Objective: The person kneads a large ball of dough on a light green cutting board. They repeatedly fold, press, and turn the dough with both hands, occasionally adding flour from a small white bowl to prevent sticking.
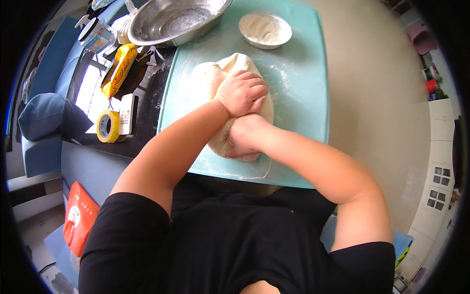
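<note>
A large pale lump of dough [215,78] lies on a light green board [303,98]. My left hand [243,93] is on top of it, fingers curled together and pressing into its upper right side. Just below, my right hand [245,132] grips the near part of the dough, its wrist bent and its fingers partly hidden against the dough. The two hands touch or nearly touch, and my forearms cross the board's near edge. Loose flour and smears show on the board around the dough.
A floury steel basin [178,22] stands at the far left, and a bowl of flour [265,30] at the far right of the board. On the dark table are yellow tape [108,126], a white remote [127,114], a yellow packet [119,71] and a plastic jar [98,36].
</note>
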The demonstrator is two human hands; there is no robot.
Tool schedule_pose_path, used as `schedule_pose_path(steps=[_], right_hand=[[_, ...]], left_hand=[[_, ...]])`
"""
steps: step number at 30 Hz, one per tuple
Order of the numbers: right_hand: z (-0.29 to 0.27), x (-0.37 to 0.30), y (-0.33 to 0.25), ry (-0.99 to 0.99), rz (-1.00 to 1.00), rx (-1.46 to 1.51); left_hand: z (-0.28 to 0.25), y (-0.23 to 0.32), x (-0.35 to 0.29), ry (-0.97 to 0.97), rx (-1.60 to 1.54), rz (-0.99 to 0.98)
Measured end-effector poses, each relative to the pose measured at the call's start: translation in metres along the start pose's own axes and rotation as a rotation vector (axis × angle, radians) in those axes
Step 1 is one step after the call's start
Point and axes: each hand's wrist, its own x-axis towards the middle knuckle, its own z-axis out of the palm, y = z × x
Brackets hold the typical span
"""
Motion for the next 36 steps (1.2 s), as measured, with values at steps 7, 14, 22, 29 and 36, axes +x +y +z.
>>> schedule_pose_path(steps=[7, 14, 22, 29, 36], right_hand=[[0.001, -0.027, -0.002, 0.006, 0.215, 0.169], [-0.017, -0.003, 0.041, 0.369, 0.435, 0.678], [-0.045, 0.053, 0.027, -0.202, 0.602, 0.436], [-0.040, 0.078, 0.014, -0.259, 0.575, -0.059], [-0.014, 0.063, 0.019, 0.110, 0.512, -0.192]], left_hand=[[-0.025, 0.016, -0.007, 0.223, -0.811, -0.569], [-0.051, 0.070, -0.068, -0.249, -0.259, -0.873], [-0.054, 0.089, -0.067, -0.433, -0.326, -0.692], [-0.045, 0.089, -0.071, -0.315, -0.493, -0.661], [-0.080, 0.042, -0.064, -0.313, -1.116, -0.956]])
